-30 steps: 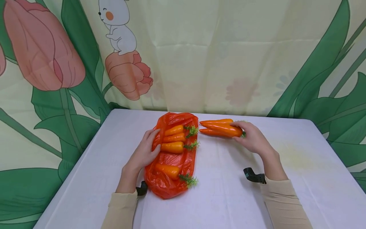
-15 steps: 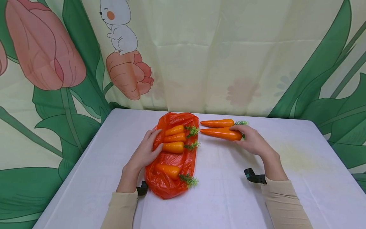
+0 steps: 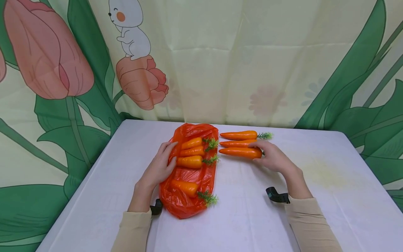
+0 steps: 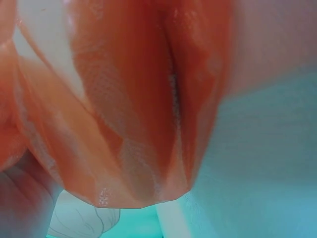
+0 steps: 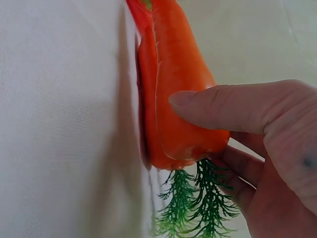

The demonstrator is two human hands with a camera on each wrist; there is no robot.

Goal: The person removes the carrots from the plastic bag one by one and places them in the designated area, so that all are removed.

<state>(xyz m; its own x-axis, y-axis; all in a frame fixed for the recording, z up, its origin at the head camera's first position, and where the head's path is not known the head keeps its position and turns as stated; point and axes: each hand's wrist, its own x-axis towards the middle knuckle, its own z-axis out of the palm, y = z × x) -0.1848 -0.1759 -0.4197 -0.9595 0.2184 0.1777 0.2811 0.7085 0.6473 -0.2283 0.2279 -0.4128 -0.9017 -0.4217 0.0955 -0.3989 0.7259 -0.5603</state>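
Right hand (image 3: 272,156) drawn back slightly, fingers (image 3: 257,144) pinching a carrot (image 3: 240,152)

Two carrots (image 3: 239,152) part-hidden by right hand (image 3: 272,154), close-up bag (image 4: 124,109) cropped

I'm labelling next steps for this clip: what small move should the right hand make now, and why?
Probably settle the near carrot on the table and release it: the right hand pinches its thick end, and it lines up roughly parallel with the middle carrot and far carrot.
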